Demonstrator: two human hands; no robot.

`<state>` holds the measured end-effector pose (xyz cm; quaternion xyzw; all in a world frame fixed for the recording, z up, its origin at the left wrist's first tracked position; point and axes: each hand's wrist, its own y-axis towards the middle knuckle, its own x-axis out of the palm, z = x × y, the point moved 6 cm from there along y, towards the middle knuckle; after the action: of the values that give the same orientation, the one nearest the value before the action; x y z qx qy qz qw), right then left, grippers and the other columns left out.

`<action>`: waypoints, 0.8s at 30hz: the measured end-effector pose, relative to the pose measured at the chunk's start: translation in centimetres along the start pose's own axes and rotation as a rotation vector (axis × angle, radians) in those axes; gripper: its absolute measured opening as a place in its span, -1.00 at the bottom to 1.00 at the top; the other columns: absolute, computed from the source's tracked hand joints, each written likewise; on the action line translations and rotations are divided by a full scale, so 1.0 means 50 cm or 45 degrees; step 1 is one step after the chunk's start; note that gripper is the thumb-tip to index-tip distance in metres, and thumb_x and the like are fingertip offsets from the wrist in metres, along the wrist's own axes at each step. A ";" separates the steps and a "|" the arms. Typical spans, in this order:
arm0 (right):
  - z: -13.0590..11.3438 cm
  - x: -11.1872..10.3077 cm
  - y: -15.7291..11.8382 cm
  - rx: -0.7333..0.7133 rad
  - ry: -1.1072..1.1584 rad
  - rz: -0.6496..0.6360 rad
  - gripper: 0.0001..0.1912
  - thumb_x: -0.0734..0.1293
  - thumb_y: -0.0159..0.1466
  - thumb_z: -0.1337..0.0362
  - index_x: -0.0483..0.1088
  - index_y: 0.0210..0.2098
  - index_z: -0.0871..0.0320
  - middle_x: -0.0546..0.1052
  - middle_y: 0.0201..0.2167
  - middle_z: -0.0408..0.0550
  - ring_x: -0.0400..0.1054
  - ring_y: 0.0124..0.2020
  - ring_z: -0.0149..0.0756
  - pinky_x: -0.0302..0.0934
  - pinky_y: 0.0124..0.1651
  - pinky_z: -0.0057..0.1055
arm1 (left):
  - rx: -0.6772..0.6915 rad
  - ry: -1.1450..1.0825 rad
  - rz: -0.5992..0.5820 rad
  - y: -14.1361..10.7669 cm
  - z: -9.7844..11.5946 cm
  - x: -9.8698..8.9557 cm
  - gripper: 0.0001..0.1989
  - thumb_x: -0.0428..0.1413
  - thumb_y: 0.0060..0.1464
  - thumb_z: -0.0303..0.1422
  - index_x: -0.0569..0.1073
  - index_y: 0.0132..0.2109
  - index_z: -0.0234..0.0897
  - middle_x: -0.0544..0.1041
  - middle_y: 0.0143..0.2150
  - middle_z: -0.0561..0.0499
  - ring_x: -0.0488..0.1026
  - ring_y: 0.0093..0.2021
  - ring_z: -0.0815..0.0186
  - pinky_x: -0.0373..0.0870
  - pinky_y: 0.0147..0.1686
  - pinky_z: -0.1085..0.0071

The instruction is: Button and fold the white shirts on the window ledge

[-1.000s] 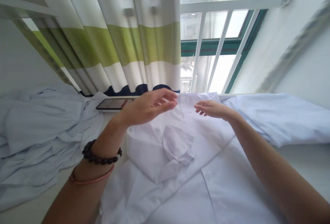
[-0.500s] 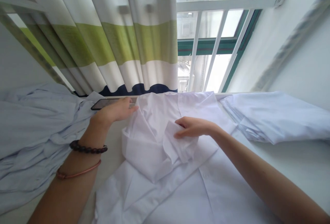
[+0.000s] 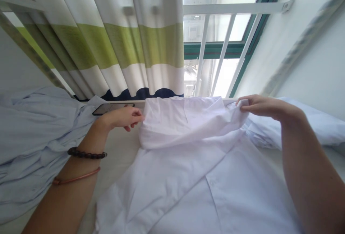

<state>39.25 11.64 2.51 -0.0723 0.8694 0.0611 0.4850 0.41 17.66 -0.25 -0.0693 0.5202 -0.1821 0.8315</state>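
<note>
A white garment with a buttoned front, seemingly a shirt or coat (image 3: 185,176), lies spread before me, its far part folded over. At the fold's left edge, my left hand (image 3: 129,117) pinches the cloth between thumb and fingertips. My right hand (image 3: 258,106) grips the fold's far right corner and holds it slightly raised, so the cloth slopes down towards the middle. A small button shows on the front panel. The garment's near end runs out of view.
Rumpled white clothes (image 3: 40,129) are heaped on the left. A phone (image 3: 104,109) lies beyond my left wrist. Folded white garments (image 3: 299,126) sit at the right, partly behind my right arm. A striped curtain (image 3: 129,43) and white railing (image 3: 231,9) stand at the back.
My right hand has moved from the middle to the far right, drawing the bunched cloth out into a flatter fold. My left hand stays by the left edge, its fingers now closed on it.
</note>
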 end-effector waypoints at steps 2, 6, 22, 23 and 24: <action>-0.018 0.027 0.004 -0.015 -0.071 -0.030 -0.53 0.29 0.19 -0.08 0.50 -0.12 0.14 0.56 -0.32 0.03 0.45 -0.21 -0.09 0.33 -0.17 -0.26 | -0.077 -0.047 -0.029 0.000 -0.007 0.007 -0.56 0.07 -0.07 0.01 0.43 -0.26 -0.30 0.53 -0.20 -0.24 0.54 -0.25 0.05 0.51 -0.47 0.34; -0.065 0.085 0.023 -0.052 -0.198 -0.146 -0.55 0.29 0.19 -0.09 0.52 -0.13 0.09 0.58 -0.24 0.02 0.43 -0.13 -0.07 0.30 -0.10 -0.27 | -0.284 -0.086 -0.128 0.005 -0.028 0.035 -0.42 0.03 -0.03 0.11 0.38 -0.11 -0.34 0.55 -0.17 -0.34 0.56 -0.33 0.02 0.50 -0.51 0.28; -0.176 0.278 0.038 -0.224 -0.352 -0.523 -0.59 0.32 0.16 -0.06 0.42 -0.16 0.10 0.52 -0.21 -0.01 0.40 -0.26 -0.19 0.16 -0.39 -0.41 | -0.328 -0.119 -0.280 0.023 -0.064 0.063 -0.60 0.05 0.00 -0.08 0.39 -0.16 -0.32 0.58 -0.21 -0.29 0.57 -0.39 0.14 0.40 -0.59 0.46; -0.174 0.278 0.035 -0.208 -0.336 -0.558 -0.59 0.33 0.13 -0.09 0.41 -0.20 0.09 0.51 -0.23 -0.03 0.39 -0.29 -0.21 0.14 -0.42 -0.42 | -0.325 -0.105 -0.319 0.022 -0.061 0.069 -0.58 0.03 0.01 -0.05 0.41 -0.18 -0.33 0.59 -0.24 -0.29 0.57 -0.39 0.14 0.40 -0.59 0.46; -0.175 0.276 0.033 -0.207 -0.327 -0.587 -0.60 0.34 0.12 -0.09 0.41 -0.24 0.09 0.50 -0.25 -0.04 0.38 -0.32 -0.23 0.11 -0.45 -0.43 | -0.297 -0.107 -0.339 0.022 -0.056 0.074 -0.56 0.01 0.01 -0.02 0.43 -0.20 -0.33 0.59 -0.26 -0.29 0.57 -0.38 0.13 0.40 -0.58 0.46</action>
<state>24.47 10.78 -4.62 -0.2985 0.7536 0.0274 0.5850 -0.35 17.48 -4.95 -0.2411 0.4890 -0.2260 0.8073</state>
